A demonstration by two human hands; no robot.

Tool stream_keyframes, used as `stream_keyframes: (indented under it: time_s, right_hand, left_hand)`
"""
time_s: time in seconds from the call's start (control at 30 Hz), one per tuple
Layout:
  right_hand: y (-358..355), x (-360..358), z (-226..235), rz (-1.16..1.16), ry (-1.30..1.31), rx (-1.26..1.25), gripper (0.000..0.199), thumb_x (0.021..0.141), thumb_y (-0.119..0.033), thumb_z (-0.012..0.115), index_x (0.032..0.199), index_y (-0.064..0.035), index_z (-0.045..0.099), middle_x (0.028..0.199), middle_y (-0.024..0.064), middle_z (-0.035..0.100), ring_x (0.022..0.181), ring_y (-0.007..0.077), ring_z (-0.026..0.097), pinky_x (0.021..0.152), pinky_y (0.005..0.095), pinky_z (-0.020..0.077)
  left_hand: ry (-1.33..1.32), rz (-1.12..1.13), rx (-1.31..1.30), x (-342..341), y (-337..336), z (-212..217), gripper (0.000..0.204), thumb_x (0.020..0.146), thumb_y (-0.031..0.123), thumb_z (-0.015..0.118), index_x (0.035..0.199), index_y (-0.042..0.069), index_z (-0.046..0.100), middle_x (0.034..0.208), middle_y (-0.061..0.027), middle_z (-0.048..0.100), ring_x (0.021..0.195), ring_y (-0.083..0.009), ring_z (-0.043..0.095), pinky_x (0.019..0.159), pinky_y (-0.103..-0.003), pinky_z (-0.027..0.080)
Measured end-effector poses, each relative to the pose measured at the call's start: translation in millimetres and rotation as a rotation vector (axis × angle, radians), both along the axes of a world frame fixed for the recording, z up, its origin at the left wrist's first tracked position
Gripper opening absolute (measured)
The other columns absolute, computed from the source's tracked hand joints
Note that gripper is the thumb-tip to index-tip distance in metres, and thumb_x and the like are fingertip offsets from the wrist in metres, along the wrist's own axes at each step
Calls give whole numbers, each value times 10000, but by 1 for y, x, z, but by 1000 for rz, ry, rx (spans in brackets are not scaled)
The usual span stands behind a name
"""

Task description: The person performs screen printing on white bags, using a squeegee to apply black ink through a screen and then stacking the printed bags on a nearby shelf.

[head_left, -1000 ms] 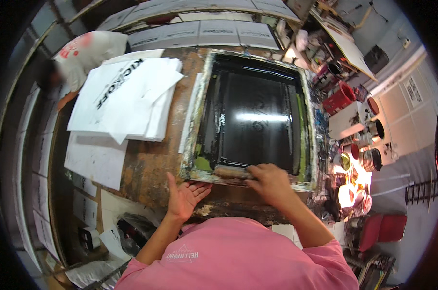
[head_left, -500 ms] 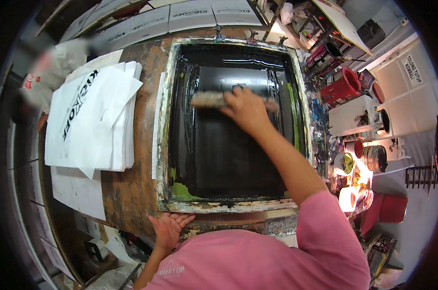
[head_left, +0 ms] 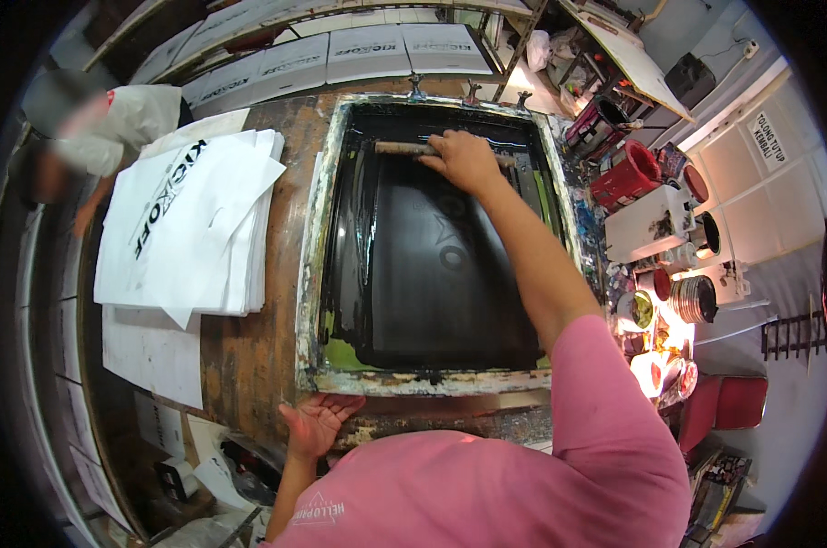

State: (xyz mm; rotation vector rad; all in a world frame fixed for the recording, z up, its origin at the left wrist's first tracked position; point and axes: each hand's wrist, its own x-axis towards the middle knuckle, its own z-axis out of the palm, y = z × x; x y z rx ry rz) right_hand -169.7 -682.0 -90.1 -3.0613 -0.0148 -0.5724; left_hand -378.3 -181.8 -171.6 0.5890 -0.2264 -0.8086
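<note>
A squeegee [head_left: 400, 148] with a wooden handle lies across the far part of a screen-printing frame, and my right hand [head_left: 465, 163] is closed around its middle. Black ink coats the mesh [head_left: 450, 301] inside the worn, paint-crusted frame [head_left: 432, 382], and faint shapes show through below the squeegee. My left hand [head_left: 320, 424] is palm up with fingers apart at the frame's near left corner, holding nothing. Whether its fingertips touch the frame's edge I cannot tell.
Left of the frame, a stack of printed white sheets [head_left: 181, 247] sits on the stained wooden table [head_left: 240, 365]. Another person [head_left: 144, 119] stands beyond it. Red ink buckets [head_left: 625, 175] and several tins line the right side. Metal clamps [head_left: 471, 91] stand at the frame's far edge.
My right hand has pushed the squeegee farther away, toward the frame's far end. My left hand stays nearly in place. The other person has come further into view at the left.
</note>
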Motion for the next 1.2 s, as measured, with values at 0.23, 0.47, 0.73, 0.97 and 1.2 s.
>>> stream_keyframes:
  time_s: [0.23, 0.47, 0.73, 0.97, 1.2]
  right_hand:
    - [103, -162, 28, 2, 230, 109, 373, 935, -455, 686, 1005, -96, 614, 920, 116, 676, 871, 327, 693, 711, 479, 553]
    - [181, -299, 94, 3, 261, 224, 402, 924, -409, 703, 1074, -57, 580, 956, 144, 626, 978, 334, 648, 819, 497, 557]
    - [162, -239, 217, -92, -384, -108, 302, 908, -340, 660, 1037, -68, 661, 906, 110, 639, 916, 313, 635, 932, 500, 406]
    - [140, -211, 256, -86, -424, -133, 365, 928, -381, 621, 1051, -50, 711, 926, 166, 709, 882, 362, 668, 904, 476, 425]
    - [153, -177, 291, -33, -639, -1, 304, 861, -284, 593, 791, 4, 661, 651, 122, 614, 645, 255, 595, 667, 420, 470]
  left_hand:
    - [-9, 4, -11, 3, -4, -3, 988, 926, 839, 363, 1468, 33, 546, 1486, -272, 546, 1414, -455, 486, 1218, -640, 305]
    - [2, -28, -96, 7, -17, 37, 994, 928, 853, 333, 1459, 42, 554, 1486, -284, 543, 1388, -432, 517, 1226, -602, 304]
    - [-212, 90, -299, 44, -62, 164, 1054, 921, 866, 363, 1627, 84, 330, 1674, -257, 279, 1533, -419, 319, 1233, -602, 266]
    - [-1572, 308, 1812, 47, -91, 81, 1041, 912, 852, 401, 1639, 111, 320, 1668, -325, 223, 1570, -504, 117, 1193, -742, -3]
    - [-1545, 214, 1890, 36, -92, 45, 1134, 890, 888, 364, 1620, 22, 315, 1672, -296, 245, 1584, -487, 67, 1159, -776, -79]
